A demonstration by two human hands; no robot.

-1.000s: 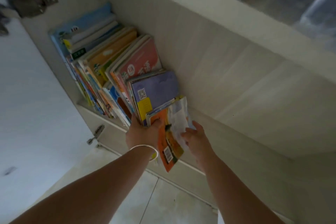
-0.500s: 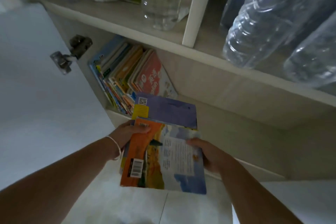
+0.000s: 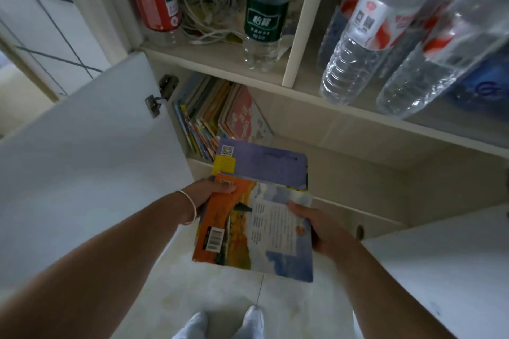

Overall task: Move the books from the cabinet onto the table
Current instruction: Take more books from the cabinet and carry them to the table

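A: What are the hands holding?

B: Both grip a small stack of books in front of the open cabinet (image 3: pixel 344 129). The left hand (image 3: pixel 209 191) is closed on the left edge, thumb on top of the orange book (image 3: pixel 242 231). The right hand (image 3: pixel 321 224) is wrapped round the right edge, thumb lying on the pale cover.

A: How many books in the stack?

B: At least two. The orange one lies on top, back cover up with a barcode near its lower left corner. A purple book (image 3: pixel 264 166) sticks out beyond it on the far side. I cannot tell whether more lie underneath.

A: And the others?

B: A row of books (image 3: pixel 217 115) stands in the lower compartment, leaning against its left wall, behind the held stack and apart from it. The cabinet door (image 3: pixel 82 159) hangs open at the left.

A: What is above?

B: A shelf with a green-labelled bottle (image 3: pixel 263 16), a red-labelled bottle (image 3: pixel 155 0) and a tangle of white cables (image 3: pixel 203 5) between them. Right of the divider stand clear water bottles (image 3: pixel 358 33).

A: Below?

B: The tiled floor (image 3: pixel 220 292), with white shoes at the bottom edge.
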